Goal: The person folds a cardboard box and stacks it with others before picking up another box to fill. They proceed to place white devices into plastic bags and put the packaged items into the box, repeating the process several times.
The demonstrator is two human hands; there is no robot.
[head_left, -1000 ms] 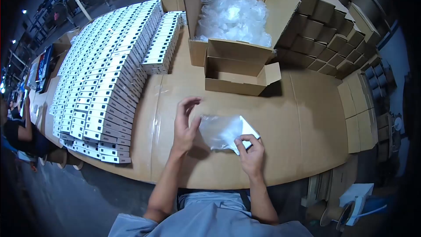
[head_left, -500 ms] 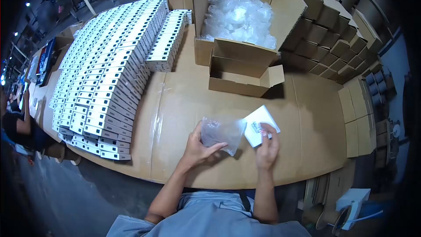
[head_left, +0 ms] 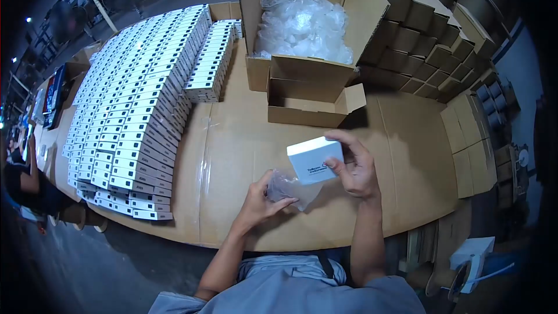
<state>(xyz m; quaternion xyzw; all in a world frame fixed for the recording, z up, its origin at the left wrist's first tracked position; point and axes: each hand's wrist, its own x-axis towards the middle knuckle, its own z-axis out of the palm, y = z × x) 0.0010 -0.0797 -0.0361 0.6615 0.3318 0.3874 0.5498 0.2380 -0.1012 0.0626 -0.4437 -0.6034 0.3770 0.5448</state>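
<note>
My right hand (head_left: 356, 168) grips a small white box (head_left: 314, 163) with dark lettering on its face, thumb on the front and fingers over the top edge. Below and left of it, my left hand (head_left: 260, 202) pinches a clear plastic bag (head_left: 290, 191) between thumb and fingers. The white box overlaps the upper right part of the bag in this view. Both hands are above the cardboard-covered table (head_left: 244, 145), near its front edge.
Stacked white boxes (head_left: 133, 116) fill the left side. An open carton (head_left: 305, 117) stands before a larger box (head_left: 256, 72) heaped with clear plastic bags (head_left: 302, 26). Brown cartons (head_left: 418, 52) are piled at the back right, others (head_left: 468, 145) at the right edge. A person (head_left: 35, 174) is at far left.
My right hand has lifted the white box and turned its lettered face toward me, bringing it left over the bag. My left hand still holds the bag in nearly the same place.
</note>
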